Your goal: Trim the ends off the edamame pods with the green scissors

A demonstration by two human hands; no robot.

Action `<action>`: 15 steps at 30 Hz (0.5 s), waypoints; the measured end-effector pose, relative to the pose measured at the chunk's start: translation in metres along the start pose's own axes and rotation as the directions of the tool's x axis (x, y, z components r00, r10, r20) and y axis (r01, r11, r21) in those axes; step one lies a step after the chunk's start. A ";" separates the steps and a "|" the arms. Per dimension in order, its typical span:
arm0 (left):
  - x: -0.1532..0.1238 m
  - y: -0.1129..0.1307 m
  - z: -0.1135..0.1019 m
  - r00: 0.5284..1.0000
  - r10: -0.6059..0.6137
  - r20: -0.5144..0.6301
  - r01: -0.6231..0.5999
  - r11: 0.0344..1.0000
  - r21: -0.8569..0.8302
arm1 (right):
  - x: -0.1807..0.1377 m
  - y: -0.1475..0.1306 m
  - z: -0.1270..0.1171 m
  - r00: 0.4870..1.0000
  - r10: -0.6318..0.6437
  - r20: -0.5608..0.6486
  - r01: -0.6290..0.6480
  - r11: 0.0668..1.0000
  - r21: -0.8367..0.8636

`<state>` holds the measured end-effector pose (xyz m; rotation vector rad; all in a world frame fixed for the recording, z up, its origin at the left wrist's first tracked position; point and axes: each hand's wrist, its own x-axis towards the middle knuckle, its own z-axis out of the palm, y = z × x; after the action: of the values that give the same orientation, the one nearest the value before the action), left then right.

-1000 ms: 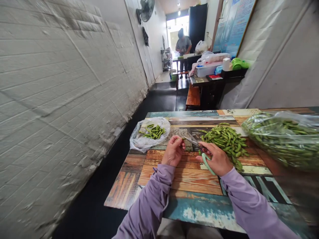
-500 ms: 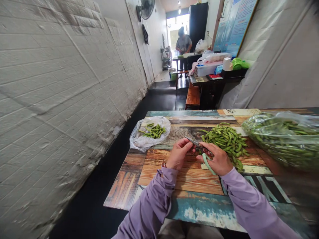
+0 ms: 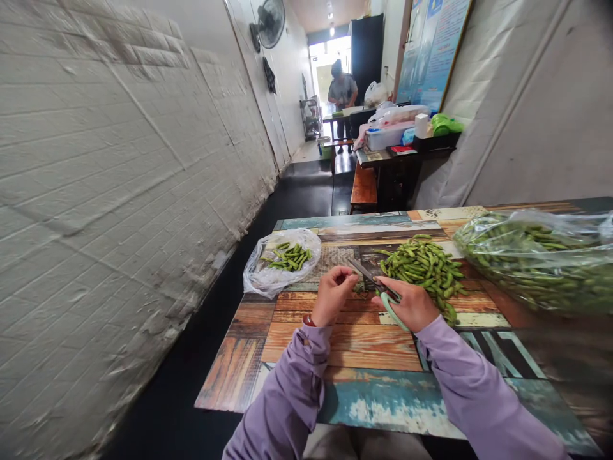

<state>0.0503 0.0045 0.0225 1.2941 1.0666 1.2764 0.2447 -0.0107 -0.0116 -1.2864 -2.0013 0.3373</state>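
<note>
My right hand [image 3: 408, 305] grips a pair of scissors [image 3: 393, 313] with pale green handles, their blades pointing up and left. Just left of the blades, my left hand [image 3: 331, 295] is closed in a pinch; a bit of green at its fingertips looks like an edamame pod, mostly hidden by the fingers. A loose heap of green edamame pods [image 3: 426, 263] lies on the table beyond my right hand. Farther left, a white plastic bag [image 3: 256, 276] is spread open with a smaller lot of pods [image 3: 293, 257] on it.
A large clear bag [image 3: 531, 268] full of pods rests at the right of the patchwork-patterned table [image 3: 335, 345]. Behind stands another table with a plastic tub [image 3: 387, 136] and a wooden bench [image 3: 364, 186]. A person [image 3: 343, 92] stands at the far end. A brick-patterned wall [image 3: 119, 191] runs along the left.
The scissors have moved slightly away from my left fingers, and their blades now stand apart from the left hand. The whole view has shifted a little, moving the scene left.
</note>
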 end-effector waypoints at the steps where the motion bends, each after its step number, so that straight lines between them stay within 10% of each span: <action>1: 0.000 0.000 0.000 0.997 -0.073 0.026 0.076 0.992 -0.103 | 0.001 0.000 0.000 1.000 0.019 -0.024 -0.019 1.000 0.005; 7: 0.001 -0.001 0.000 0.980 -0.169 0.105 0.194 0.927 -0.321 | 0.002 -0.004 -0.003 0.989 0.098 -0.111 -0.093 0.994 0.052; 10: -0.001 -0.002 -0.002 0.999 0.002 0.048 -0.007 0.995 0.103 | 0.002 -0.005 -0.004 0.991 0.096 -0.097 -0.090 0.994 0.059; 15: -0.003 0.000 -0.006 0.966 0.249 0.069 -0.242 0.776 0.582 | 0.001 -0.004 -0.003 0.987 0.114 -0.116 -0.109 0.993 0.048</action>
<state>0.0442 0.0018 0.0222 1.9519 1.4038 1.1771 0.2438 -0.0116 -0.0069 -1.3635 -1.8180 0.3454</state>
